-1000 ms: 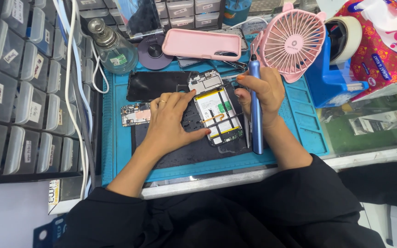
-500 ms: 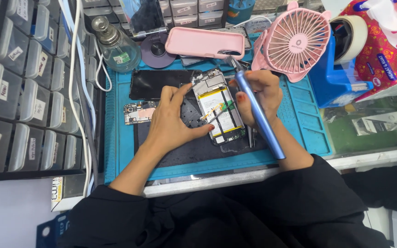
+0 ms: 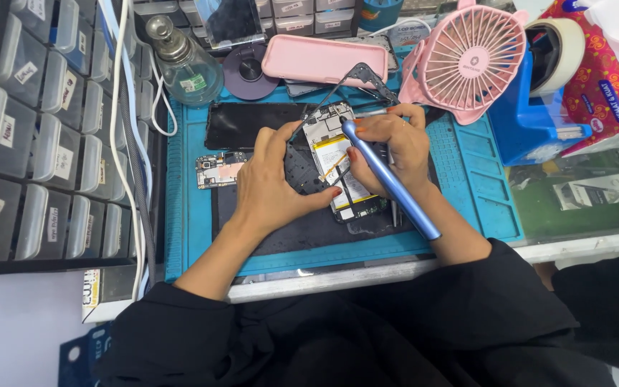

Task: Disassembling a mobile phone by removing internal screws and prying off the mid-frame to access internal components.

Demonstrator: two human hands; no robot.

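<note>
Opened phone (image 3: 338,161) mid-teardown: back off, board (image 3: 220,168) out. Left hand (image 3: 274,183) grips frame, right hand (image 3: 388,143) grasps blue screwdriver (image 3: 395,188), battery remains.

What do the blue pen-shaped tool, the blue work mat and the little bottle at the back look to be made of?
The blue pen-shaped screwdriver in the right hand looks like satin-finished metal, going by its even sheen. The blue work mat seems soft matte rubber or silicone, with moulded compartments. The bottle looks like clear glass with a metal pump top.
</note>
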